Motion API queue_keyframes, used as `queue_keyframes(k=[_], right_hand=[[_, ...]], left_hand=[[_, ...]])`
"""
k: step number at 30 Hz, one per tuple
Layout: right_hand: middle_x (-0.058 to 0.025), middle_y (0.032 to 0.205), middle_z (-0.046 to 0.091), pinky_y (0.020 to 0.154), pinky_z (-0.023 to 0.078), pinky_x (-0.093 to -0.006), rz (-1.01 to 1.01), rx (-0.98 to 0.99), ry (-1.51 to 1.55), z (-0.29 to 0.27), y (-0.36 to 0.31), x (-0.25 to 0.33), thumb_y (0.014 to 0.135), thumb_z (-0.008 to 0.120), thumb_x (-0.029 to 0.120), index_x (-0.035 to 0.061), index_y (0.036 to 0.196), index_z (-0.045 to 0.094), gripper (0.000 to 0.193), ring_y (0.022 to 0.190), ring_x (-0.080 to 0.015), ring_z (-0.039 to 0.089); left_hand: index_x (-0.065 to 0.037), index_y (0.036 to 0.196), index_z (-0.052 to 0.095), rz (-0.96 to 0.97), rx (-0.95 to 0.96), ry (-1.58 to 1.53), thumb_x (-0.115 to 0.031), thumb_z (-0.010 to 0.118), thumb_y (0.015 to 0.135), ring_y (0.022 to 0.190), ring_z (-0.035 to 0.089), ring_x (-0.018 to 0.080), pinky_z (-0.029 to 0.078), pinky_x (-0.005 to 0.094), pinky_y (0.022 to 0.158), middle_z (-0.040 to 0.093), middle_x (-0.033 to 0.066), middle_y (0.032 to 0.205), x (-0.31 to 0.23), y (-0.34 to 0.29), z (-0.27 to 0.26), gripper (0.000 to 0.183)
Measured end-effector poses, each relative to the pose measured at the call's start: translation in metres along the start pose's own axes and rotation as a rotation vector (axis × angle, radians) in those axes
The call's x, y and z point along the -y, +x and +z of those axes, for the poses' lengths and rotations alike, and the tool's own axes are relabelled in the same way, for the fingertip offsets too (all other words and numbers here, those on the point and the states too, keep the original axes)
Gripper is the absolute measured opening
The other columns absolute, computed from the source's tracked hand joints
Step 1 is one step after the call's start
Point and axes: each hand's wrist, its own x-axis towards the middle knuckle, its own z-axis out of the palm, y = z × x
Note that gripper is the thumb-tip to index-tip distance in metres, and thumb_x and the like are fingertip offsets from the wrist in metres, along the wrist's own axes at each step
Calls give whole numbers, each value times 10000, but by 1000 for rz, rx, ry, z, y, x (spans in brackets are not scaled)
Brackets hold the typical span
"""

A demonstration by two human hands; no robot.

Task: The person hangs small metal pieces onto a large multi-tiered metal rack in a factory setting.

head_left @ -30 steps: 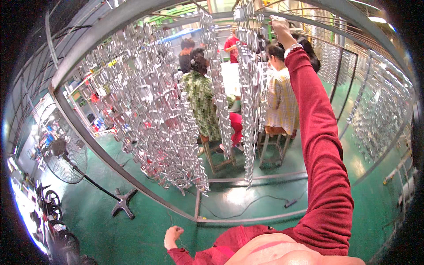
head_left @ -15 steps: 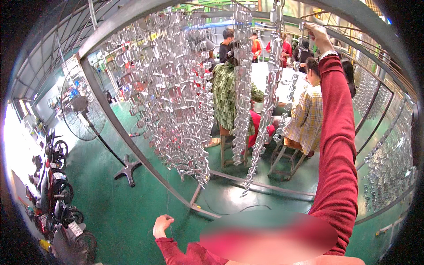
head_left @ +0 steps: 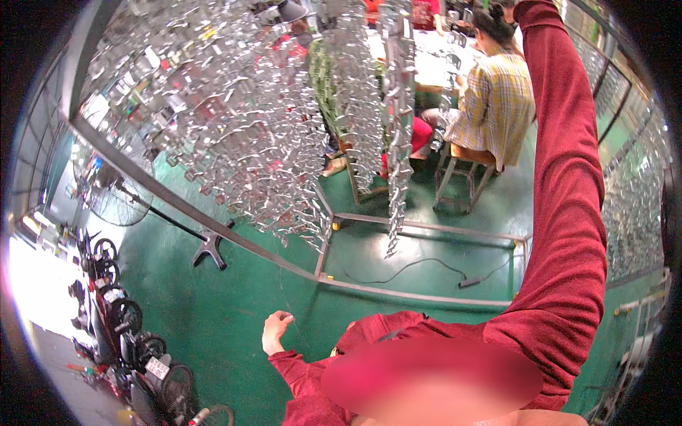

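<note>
My left hand [head_left: 277, 332] is low in the view, left of my body, with thumb and fingertips pinched together. A faint thin thread [head_left: 285, 290] runs down to its fingertips. My right arm [head_left: 565, 163], in a dark red sleeve, stretches up along the right side; its hand is cut off by the top edge. Ahead hangs a dense mass of shiny metal pieces [head_left: 241, 160], strung in long strands. Right of it hangs a separate strand [head_left: 399, 149], its lower end free above the floor. A grey metal frame [head_left: 192, 211] surrounds these strands.
A person in a yellow checked shirt [head_left: 501, 99] sits on a stool by a bright table [head_left: 430, 53]. At left are a standing fan [head_left: 117, 188] and parked motorbikes [head_left: 117, 334]. More strands [head_left: 632, 206] hang at right. A black cable [head_left: 405, 266] lies on the green floor.
My view has tilted downward, so the strands and seated people appear higher. My raised right hand has passed out of the top edge. My left hand appears slightly higher and farther right, still pinched.
</note>
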Motion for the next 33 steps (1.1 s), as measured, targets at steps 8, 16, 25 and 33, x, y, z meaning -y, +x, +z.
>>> queue_keyframes(k=[8, 16, 25, 33], right_hand=[[-16, 781, 590, 627, 421, -258, -8, -20, -8, -15, -77, 36, 789, 587, 123, 59, 910, 610, 139, 689, -106, 539], [-4, 784, 579, 643, 425, -251, 4, -153, 64, -38, -160, 41, 801, 575, 105, 50, 939, 592, 150, 694, -109, 536], [-1, 841, 612, 735, 442, -254, -295, -161, -513, -40, -315, 30, 824, 568, 115, 17, 985, 598, 190, 806, -72, 551], [-123, 1189, 515, 660, 474, -218, 154, -166, 271, -9, -400, 55, 732, 629, -47, -20, 878, 590, 153, 790, -88, 561]], left_hand=[[-71, 989, 630, 269, 54, 174, -269, 618, 752, 921, 599, 258, 458, 358, 798, 634, 127, 957, -43, 33, -14, 309], [-51, 899, 615, 1565, 892, 4, -170, 631, 770, 900, 562, 262, 453, 366, 753, 589, 97, 929, -274, -122, -27, 176], [-56, 883, 634, 1634, -299, -716, -81, 661, 756, 707, 574, 113, 457, 235, 630, 624, 56, 812, -435, -173, 10, 133], [-69, 951, 631, 1541, -358, -722, -36, 694, 702, 725, 557, 147, 466, 237, 609, 573, 74, 872, -425, -161, 34, 259]])
